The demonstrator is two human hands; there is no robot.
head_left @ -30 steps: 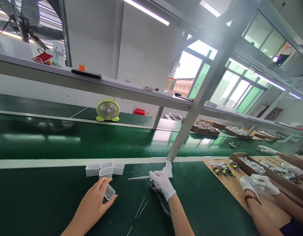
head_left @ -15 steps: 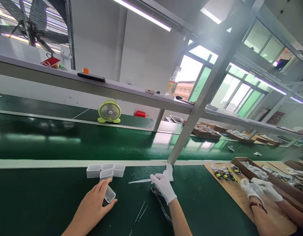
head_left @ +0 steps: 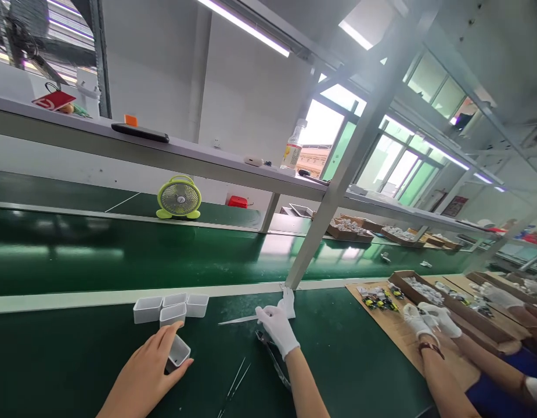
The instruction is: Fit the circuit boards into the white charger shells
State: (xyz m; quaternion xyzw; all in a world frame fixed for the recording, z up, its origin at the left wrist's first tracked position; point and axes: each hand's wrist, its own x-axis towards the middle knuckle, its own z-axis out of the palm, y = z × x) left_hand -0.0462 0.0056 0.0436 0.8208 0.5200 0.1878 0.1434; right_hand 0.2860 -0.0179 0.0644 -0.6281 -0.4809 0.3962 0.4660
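My bare left hand [head_left: 152, 363] grips a small white plastic tray [head_left: 178, 352], tilted on the green mat near the front edge. Just beyond it stands a cluster of similar white trays [head_left: 170, 306]. My right hand [head_left: 277, 327] wears a white glove and is closed on another white glove [head_left: 288, 302]. A thin white strip [head_left: 238, 319] lies just left of that hand, and dark pliers [head_left: 272, 357] lie under the wrist. Metal tweezers [head_left: 234, 388] lie between my two forearms.
A green conveyor belt [head_left: 120, 255] runs behind the mat. A slanted metal post [head_left: 320, 220] stands at the mat's far edge. To the right, co-workers' gloved hands [head_left: 429, 319] work over cardboard trays of parts [head_left: 425, 290]. A green fan [head_left: 179, 198] sits beyond the belt.
The view has swung slightly, shifting everything left. My hands keep their grips on the small tray and the glove. The co-workers' hands at the right have moved.
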